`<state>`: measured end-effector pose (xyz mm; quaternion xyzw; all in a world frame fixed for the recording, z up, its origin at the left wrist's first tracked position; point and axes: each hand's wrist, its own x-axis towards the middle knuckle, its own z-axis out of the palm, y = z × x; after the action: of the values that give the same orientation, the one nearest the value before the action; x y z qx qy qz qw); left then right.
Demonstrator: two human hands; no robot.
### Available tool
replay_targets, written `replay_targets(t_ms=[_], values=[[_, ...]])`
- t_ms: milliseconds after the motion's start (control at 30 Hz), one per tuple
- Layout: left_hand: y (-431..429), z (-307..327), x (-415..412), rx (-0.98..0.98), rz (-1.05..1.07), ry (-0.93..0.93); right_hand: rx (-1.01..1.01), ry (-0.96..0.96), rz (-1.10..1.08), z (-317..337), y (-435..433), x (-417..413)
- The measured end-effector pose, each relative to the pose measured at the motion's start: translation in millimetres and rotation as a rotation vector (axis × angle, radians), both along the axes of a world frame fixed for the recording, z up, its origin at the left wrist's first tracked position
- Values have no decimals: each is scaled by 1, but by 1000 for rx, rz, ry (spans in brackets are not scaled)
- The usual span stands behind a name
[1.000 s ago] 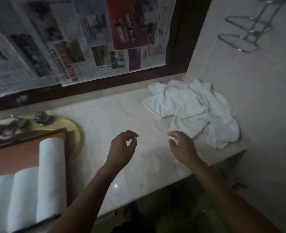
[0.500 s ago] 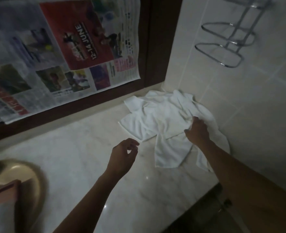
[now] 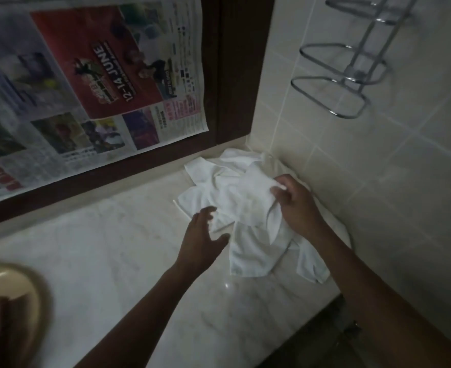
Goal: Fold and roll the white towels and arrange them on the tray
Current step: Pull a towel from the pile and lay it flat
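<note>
Head view, from near to far: two bare forearms reach out over a pale marble counter (image 3: pixel 107 256). At the near left edge sits a rounded brass-coloured dish (image 3: pixel 27 290), blurred, with something dark and smeared in front of it. Whether that is the tray cannot be told from this frame.

Further out, the left hand (image 3: pixel 201 241) hovers with fingers spread and relaxed, gripping nothing. Its fingertips are at the near left edge of the white towels (image 3: pixel 253 257); whether they actually touch the cloth is unclear. The towels lie in a loose, crumpled heap at the far right of the counter, tucked into the corner against the tiled wall (image 3: pixel 378 208), with one flap hanging toward the counter's near edge.

Just beyond, the right hand (image 3: pixel 297 205) has its thumb and fingers closed on a fold of the uppermost cloth, bunching it upward.

The step in hand looks like picking one towel out of the heap, ahead of any folding. The next move probably calls for the right hand to draw that one piece free while the left hand either holds the rest down or takes a second corner, so the towel can be spread flat on the bare marble to the left. Since the layers overlap, a second towel may drag along.

Behind, a newspaper (image 3: pixel 99 75) covers a dark-framed panel, and a chrome wire rack (image 3: pixel 333 85) hangs on the right wall.
</note>
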<state>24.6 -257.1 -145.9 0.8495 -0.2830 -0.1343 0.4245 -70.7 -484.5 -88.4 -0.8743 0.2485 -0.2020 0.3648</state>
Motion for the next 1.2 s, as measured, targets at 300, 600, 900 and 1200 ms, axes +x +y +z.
replay_targets(t_ms=[300,600,900,1200], values=[[-30,54,-66,-247,-53,11,337,12,547,83,53,-85],[54,77,-153,-639,306,285,-156,581,428,-45,12,-119],[168,81,-207,-637,690,242,-205,511,345,-65,58,-89],[216,89,-241,-511,920,373,-259,688,481,-90,140,-25]])
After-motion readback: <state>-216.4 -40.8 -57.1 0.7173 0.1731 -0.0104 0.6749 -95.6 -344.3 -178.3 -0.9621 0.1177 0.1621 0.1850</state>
